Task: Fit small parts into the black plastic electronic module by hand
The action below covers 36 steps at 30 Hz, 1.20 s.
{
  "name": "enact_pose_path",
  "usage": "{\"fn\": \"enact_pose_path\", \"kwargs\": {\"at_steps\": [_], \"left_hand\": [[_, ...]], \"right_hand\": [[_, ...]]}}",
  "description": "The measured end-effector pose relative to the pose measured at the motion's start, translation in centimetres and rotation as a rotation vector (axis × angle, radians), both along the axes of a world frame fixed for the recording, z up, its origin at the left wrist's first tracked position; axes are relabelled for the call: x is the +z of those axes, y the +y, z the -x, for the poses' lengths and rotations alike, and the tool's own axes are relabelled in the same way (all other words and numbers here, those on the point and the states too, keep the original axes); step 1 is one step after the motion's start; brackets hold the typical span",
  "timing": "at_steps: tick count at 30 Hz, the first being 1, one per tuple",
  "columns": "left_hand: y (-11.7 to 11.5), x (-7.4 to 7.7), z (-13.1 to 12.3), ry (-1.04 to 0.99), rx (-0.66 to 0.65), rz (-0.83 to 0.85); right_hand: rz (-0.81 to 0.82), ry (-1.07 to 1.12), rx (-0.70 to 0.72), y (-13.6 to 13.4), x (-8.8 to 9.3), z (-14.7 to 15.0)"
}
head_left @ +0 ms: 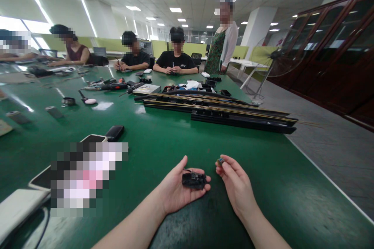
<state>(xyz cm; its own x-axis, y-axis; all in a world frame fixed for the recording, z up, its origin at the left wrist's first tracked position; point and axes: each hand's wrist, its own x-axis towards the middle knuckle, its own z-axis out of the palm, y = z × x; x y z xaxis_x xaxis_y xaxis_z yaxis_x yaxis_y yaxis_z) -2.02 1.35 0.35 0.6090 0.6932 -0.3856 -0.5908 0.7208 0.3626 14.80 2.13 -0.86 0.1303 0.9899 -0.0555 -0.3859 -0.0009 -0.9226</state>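
My left hand (182,190) is turned palm up with the fingers stretched out and the thumb raised. Across its fingers lies a small black plastic housing (193,180), its uneven inner side facing up. To the right, my right hand (236,181) pinches a tiny part (220,161) between thumb and fingertips. That part looks like a small circuit board with a blue piece on it, though it is too small to be sure. A gap separates the two hands, both held above the green tabletop (163,144).
Long black rails (242,121) with thin brass-coloured rods lie across the table ahead. At the left are a phone-like device (70,159), a black object (115,133) and a white box (20,212) with a cable. Tools (113,85) lie farther back; several people sit or stand beyond.
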Motion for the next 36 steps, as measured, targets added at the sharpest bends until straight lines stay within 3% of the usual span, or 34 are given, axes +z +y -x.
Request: {"fn": "enact_pose_path", "kwargs": {"at_steps": [19, 36], "left_hand": [[0.01, 0.09, -0.09, 0.02, 0.013, 0.028], [-0.01, 0.34, -0.09, 0.037, 0.014, 0.039]], "right_hand": [[0.01, 0.061, 0.018, 0.0, -0.06, 0.05], [-0.009, -0.032, 0.018, -0.02, -0.23, -0.04]]}}
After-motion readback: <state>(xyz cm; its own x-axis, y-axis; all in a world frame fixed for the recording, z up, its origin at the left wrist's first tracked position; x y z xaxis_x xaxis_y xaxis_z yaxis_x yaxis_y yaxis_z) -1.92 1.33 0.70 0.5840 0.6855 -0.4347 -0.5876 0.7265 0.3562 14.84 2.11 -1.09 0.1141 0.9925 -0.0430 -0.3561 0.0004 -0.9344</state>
